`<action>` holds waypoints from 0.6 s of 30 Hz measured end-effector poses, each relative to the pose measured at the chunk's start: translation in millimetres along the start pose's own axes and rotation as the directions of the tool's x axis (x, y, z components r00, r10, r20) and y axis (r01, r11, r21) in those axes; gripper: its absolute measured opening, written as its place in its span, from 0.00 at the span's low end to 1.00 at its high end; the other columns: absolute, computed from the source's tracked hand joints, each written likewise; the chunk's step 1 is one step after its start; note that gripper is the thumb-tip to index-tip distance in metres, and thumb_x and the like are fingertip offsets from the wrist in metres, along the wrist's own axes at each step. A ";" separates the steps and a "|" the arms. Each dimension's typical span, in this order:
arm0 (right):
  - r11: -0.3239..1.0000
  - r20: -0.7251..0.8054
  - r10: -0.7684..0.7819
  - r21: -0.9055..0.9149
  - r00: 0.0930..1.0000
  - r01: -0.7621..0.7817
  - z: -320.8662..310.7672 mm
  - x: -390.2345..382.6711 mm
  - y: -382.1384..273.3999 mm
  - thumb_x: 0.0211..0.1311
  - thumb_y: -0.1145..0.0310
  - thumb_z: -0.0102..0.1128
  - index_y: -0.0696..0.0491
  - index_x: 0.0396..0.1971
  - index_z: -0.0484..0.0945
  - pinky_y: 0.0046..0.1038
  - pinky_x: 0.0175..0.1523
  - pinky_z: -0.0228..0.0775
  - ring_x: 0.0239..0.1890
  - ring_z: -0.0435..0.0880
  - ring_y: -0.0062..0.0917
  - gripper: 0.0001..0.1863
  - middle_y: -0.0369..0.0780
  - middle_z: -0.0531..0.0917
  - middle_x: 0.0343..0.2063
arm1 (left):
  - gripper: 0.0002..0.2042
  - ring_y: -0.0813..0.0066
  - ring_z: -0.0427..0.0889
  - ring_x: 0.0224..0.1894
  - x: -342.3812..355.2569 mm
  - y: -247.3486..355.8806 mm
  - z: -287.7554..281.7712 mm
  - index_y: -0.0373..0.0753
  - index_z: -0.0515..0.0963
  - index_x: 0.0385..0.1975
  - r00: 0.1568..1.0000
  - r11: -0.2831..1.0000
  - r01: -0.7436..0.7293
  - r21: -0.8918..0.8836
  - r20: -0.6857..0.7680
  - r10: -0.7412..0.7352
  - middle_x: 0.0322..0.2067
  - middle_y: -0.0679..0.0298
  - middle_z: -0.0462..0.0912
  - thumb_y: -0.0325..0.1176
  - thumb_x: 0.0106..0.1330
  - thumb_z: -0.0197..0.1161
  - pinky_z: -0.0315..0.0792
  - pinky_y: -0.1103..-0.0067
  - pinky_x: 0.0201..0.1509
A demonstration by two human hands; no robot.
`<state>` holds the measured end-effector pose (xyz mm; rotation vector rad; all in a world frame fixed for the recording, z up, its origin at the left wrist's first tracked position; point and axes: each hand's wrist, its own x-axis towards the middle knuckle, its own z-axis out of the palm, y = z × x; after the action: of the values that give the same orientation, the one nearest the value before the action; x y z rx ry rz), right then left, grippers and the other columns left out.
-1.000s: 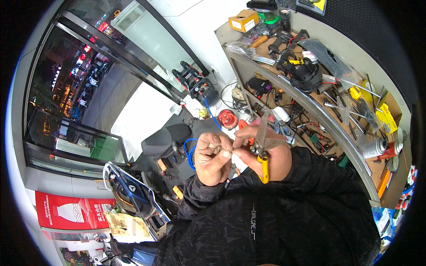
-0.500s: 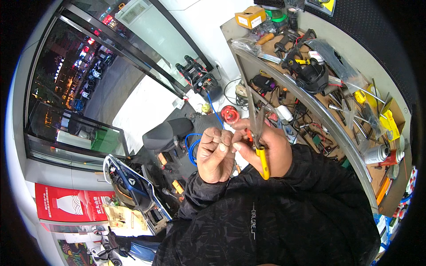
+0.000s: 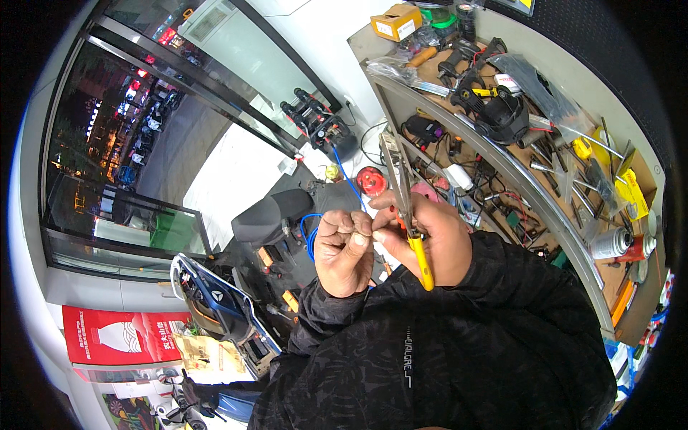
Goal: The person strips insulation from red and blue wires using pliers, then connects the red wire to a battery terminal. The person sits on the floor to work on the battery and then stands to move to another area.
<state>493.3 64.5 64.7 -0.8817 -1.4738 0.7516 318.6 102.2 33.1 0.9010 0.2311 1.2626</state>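
My left hand [image 3: 342, 254] is pinched, thumb against fingertips, beside my right fingertips; whatever is between them is too small to make out. My right hand [image 3: 443, 244] holds shears [image 3: 419, 254] with a yellow handle at the palm and a red-orange part partly hidden by my fingers. Their long metal blades point away from me, toward the bench side of the room. Both hands are in front of my dark patterned jacket [image 3: 459, 344], above the dark floor.
A cluttered curved bench [image 3: 530, 165] with tools, bags and cans runs along the right. Beyond my hands are a compressor [image 3: 319, 129], red reel [image 3: 371, 180], coiled blue hose [image 3: 312, 236] and black seat [image 3: 269, 215]. A blue scooter body [image 3: 215, 294] stands lower left, beside glass panels.
The shear blades have swung from pointing up and to the right to pointing up and slightly left. My hands remain close together, with the left fingers still pinched.
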 end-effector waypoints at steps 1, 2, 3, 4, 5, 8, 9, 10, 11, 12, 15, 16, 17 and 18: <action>1.000 0.000 -0.010 -0.011 1.000 0.010 0.1 -0.3 0.7 0.64 0.75 0.67 0.58 0.56 0.76 0.28 0.45 0.81 0.40 0.91 0.29 0.20 0.43 0.87 0.39 | 0.12 0.72 0.76 0.45 0.0 -0.2 -0.1 0.39 0.71 0.44 1.000 1.000 -0.007 0.016 0.001 0.007 0.39 0.61 0.79 0.20 0.67 0.67 0.71 0.75 0.54; 1.000 -0.009 -0.013 -0.008 1.000 0.013 0.4 -0.8 1.2 0.64 0.74 0.67 0.58 0.56 0.76 0.28 0.45 0.81 0.39 0.91 0.30 0.21 0.44 0.87 0.39 | 0.12 0.72 0.76 0.44 -0.2 -0.3 -0.1 0.39 0.71 0.44 1.000 0.999 -0.015 0.033 -0.010 0.016 0.39 0.60 0.79 0.20 0.67 0.67 0.71 0.75 0.53; 1.000 -0.019 -0.015 -0.005 1.000 0.015 1.6 -1.2 1.6 0.64 0.74 0.67 0.59 0.56 0.76 0.28 0.45 0.81 0.39 0.91 0.30 0.21 0.44 0.87 0.39 | 0.12 0.72 0.76 0.44 0.2 -0.7 -0.3 0.39 0.71 0.44 1.000 0.998 -0.027 0.053 -0.003 0.027 0.38 0.60 0.79 0.19 0.67 0.67 0.71 0.75 0.53; 1.000 -0.028 -0.018 -0.001 0.999 0.018 2.5 -1.6 2.0 0.64 0.74 0.67 0.59 0.56 0.76 0.28 0.45 0.81 0.39 0.91 0.31 0.21 0.45 0.87 0.39 | 0.12 0.72 0.77 0.43 0.5 -1.1 -0.5 0.39 0.71 0.43 0.999 0.996 -0.039 0.076 -0.008 0.040 0.38 0.60 0.79 0.19 0.67 0.67 0.71 0.76 0.52; 1.000 -0.033 -0.017 -0.025 0.999 0.016 2.4 -2.3 2.2 0.64 0.75 0.67 0.59 0.56 0.76 0.29 0.44 0.81 0.39 0.91 0.32 0.21 0.45 0.87 0.39 | 0.12 0.72 0.77 0.43 0.5 -1.4 -0.5 0.39 0.71 0.43 0.998 0.993 -0.054 0.102 -0.016 0.056 0.38 0.60 0.80 0.19 0.66 0.67 0.71 0.76 0.52; 0.996 -0.039 -0.021 -0.084 0.999 0.017 2.4 -3.6 2.6 0.64 0.75 0.67 0.60 0.56 0.76 0.31 0.44 0.81 0.39 0.90 0.36 0.20 0.48 0.86 0.39 | 0.13 0.72 0.78 0.42 -0.3 -2.4 -0.4 0.39 0.71 0.42 0.997 0.986 -0.068 0.155 -0.031 0.073 0.37 0.60 0.80 0.18 0.66 0.67 0.70 0.76 0.51; 0.995 -0.036 -0.026 -0.095 0.999 0.022 2.3 -3.4 2.7 0.64 0.76 0.66 0.60 0.56 0.76 0.32 0.44 0.81 0.39 0.90 0.38 0.20 0.48 0.86 0.39 | 0.13 0.72 0.78 0.42 -0.3 -2.5 -0.4 0.39 0.71 0.41 0.997 0.984 -0.069 0.166 -0.030 0.075 0.37 0.61 0.80 0.17 0.66 0.67 0.71 0.77 0.51; 0.994 -0.034 -0.030 -0.107 0.999 0.027 2.2 -3.2 2.6 0.64 0.76 0.66 0.60 0.55 0.76 0.33 0.44 0.81 0.40 0.90 0.39 0.20 0.49 0.86 0.40 | 0.12 0.72 0.78 0.42 -0.7 -2.5 -0.4 0.39 0.71 0.41 0.996 0.981 -0.071 0.181 -0.036 0.079 0.36 0.61 0.80 0.17 0.65 0.67 0.71 0.77 0.50; 0.993 -0.042 -0.033 -0.112 0.999 0.029 2.6 -3.1 2.2 0.64 0.76 0.66 0.60 0.55 0.76 0.33 0.44 0.81 0.40 0.89 0.40 0.20 0.49 0.86 0.40 | 0.12 0.72 0.78 0.41 -1.0 -2.6 -0.4 0.39 0.71 0.40 0.996 0.978 -0.075 0.196 -0.041 0.084 0.36 0.61 0.80 0.16 0.65 0.66 0.71 0.77 0.50; 0.993 -0.050 -0.038 -0.118 0.998 0.032 3.2 -2.6 1.9 0.64 0.76 0.65 0.61 0.55 0.76 0.34 0.45 0.80 0.40 0.89 0.41 0.20 0.49 0.86 0.40 | 0.12 0.72 0.78 0.42 -1.1 -2.5 -0.6 0.39 0.71 0.40 0.995 0.974 -0.081 0.211 -0.035 0.090 0.36 0.60 0.80 0.16 0.66 0.66 0.71 0.77 0.50; 0.991 -0.059 -0.049 -0.127 0.997 0.041 3.8 -0.8 1.2 0.63 0.77 0.65 0.61 0.55 0.76 0.34 0.45 0.80 0.40 0.89 0.42 0.19 0.49 0.86 0.39 | 0.12 0.72 0.78 0.42 -1.5 -2.6 -1.0 0.39 0.71 0.40 0.994 0.963 -0.096 0.251 -0.035 0.108 0.37 0.60 0.80 0.15 0.66 0.65 0.71 0.77 0.50; 0.991 -0.058 -0.049 -0.124 0.997 0.041 4.1 -0.4 1.1 0.63 0.77 0.65 0.61 0.54 0.76 0.34 0.45 0.80 0.40 0.88 0.42 0.19 0.49 0.86 0.39 | 0.12 0.72 0.78 0.42 -2.1 -2.8 -1.1 0.39 0.71 0.39 0.993 0.961 -0.090 0.260 -0.048 0.106 0.38 0.60 0.80 0.15 0.66 0.65 0.71 0.77 0.50; 0.990 -0.057 -0.050 -0.133 0.997 0.042 4.1 -0.1 1.3 0.63 0.77 0.65 0.61 0.54 0.76 0.34 0.45 0.80 0.40 0.88 0.42 0.19 0.49 0.85 0.39 | 0.12 0.73 0.78 0.42 -2.4 -3.3 -1.2 0.39 0.71 0.39 0.993 0.960 -0.090 0.264 -0.051 0.107 0.38 0.60 0.81 0.15 0.66 0.65 0.71 0.77 0.50; 0.990 -0.054 -0.047 -0.136 0.997 0.040 4.1 0.2 1.6 0.63 0.77 0.64 0.61 0.54 0.76 0.34 0.44 0.80 0.39 0.88 0.42 0.19 0.49 0.85 0.39 | 0.12 0.73 0.78 0.42 -2.5 -4.1 -1.6 0.39 0.71 0.39 0.992 0.958 -0.090 0.271 -0.055 0.109 0.38 0.59 0.81 0.15 0.66 0.64 0.71 0.77 0.51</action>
<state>489.3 65.6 63.0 -0.9622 -1.5012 0.5950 319.8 100.6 28.5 1.1123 0.4242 1.3791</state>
